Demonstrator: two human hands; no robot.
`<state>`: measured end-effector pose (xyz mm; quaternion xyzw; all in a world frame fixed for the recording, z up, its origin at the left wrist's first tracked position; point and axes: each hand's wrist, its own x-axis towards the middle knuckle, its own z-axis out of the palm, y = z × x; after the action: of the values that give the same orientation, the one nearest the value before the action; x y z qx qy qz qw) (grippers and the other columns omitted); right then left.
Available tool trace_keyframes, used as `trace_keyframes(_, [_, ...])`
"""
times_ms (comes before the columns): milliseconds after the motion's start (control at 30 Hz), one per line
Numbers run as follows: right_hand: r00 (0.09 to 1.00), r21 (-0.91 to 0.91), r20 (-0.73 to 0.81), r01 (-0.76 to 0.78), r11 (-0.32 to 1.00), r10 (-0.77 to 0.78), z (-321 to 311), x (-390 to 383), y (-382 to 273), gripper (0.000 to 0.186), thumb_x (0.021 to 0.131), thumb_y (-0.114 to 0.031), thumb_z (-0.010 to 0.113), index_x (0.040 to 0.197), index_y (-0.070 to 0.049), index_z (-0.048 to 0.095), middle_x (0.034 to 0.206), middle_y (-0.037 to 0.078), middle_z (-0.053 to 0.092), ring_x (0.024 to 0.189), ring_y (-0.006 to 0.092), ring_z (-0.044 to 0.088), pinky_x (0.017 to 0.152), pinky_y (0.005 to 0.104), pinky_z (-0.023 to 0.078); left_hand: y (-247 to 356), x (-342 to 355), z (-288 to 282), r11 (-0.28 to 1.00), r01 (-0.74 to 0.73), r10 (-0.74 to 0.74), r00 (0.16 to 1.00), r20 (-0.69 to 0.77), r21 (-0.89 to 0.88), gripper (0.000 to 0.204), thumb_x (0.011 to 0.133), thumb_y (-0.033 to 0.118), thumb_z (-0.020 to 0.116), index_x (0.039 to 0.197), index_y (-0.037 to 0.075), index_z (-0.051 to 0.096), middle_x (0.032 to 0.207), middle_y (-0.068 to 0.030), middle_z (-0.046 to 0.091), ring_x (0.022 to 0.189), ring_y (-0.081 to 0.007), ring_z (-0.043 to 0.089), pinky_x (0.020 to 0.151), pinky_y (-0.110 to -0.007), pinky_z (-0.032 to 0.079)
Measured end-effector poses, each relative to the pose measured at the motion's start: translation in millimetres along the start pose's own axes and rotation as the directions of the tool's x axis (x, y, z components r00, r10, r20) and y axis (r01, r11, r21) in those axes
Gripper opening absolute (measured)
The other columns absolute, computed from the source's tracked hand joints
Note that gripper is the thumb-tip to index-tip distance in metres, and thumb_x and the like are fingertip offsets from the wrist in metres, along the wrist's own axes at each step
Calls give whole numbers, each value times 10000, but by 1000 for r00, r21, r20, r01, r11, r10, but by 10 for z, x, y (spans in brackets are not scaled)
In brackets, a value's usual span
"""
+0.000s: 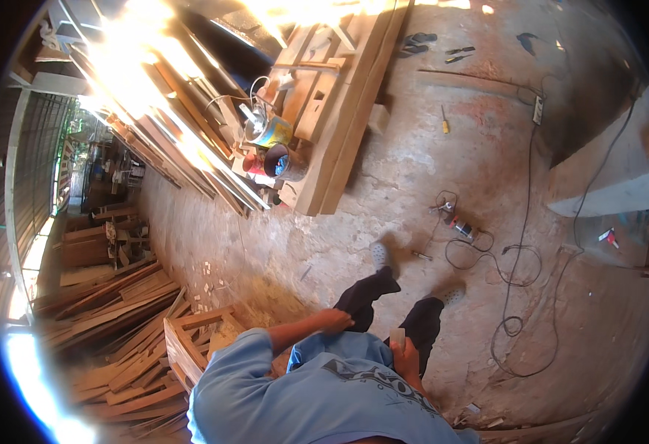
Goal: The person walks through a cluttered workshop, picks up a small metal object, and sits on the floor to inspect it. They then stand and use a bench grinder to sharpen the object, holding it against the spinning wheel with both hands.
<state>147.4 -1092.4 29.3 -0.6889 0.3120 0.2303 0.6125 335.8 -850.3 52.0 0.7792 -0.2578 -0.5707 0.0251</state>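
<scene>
My right hand (407, 361) is closed round a small, flat, pale wooden piece (397, 338), which sticks up past the fingers in front of my body. My left hand (333, 321) is at my left thigh, against the dark trousers (369, 292); its fingers are partly hidden, and I cannot make out whether anything is in them. Ahead of my feet on the concrete floor lies a red and black corded power tool (463, 228), its cable looped beside it. A small metal piece (422, 256) lies between my feet and the tool.
Thick timber beams (346, 148) stand ahead, bearing a paint can (272, 133) and a dark bucket (283, 163). A wooden frame (184, 351) and scrap boards (128, 362) lie left. Cables (513, 277) loop on the right; a yellow-handled screwdriver (445, 126) and sandals (418, 43) lie farther off.
</scene>
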Motion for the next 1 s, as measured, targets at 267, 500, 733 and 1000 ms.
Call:
trace_keyframes(267, [995,467,-20,-80,880,101,-159,-197,227,411,980,-382,533,1042,13,625,847,113,655,788,211,635,716,369,496,39,120,642,909,57,231,754,615,-412,364,960,300,569,1122,1,700,1058,-177,722,998,-246,659,906,-391,484])
trace_keyframes(500, [981,320,-187,1,948,61,-887,2324,1168,391,938,-385,626,1074,-20,595,822,67,692,674,130,658,604,272,521,-4,2913,1026,780,-24,201,956,214,-625,289,980,301,564,964,21,636,765,-81,628,722,-175,621,676,-347,493])
trace_keyframes(733, [945,-212,-298,70,975,-133,-1612,4011,1971,542,859,-392,679,1262,-56,542,1037,249,681,987,411,664,813,466,522,160,5411,403,652,-454,69,833,-549,-607,296,936,257,646,1073,-4,623,875,-108,675,798,-188,644,721,-317,500])
trace_keyframes(1000, [908,-386,-187,284,878,-376,-1814,4474,2075,435,910,-379,635,1185,-58,534,953,203,690,884,361,684,747,417,514,855,6039,-180,663,-748,657,584,-476,-2,754,742,364,844,1358,69,525,1143,-174,657,1071,-337,625,952,-383,471])
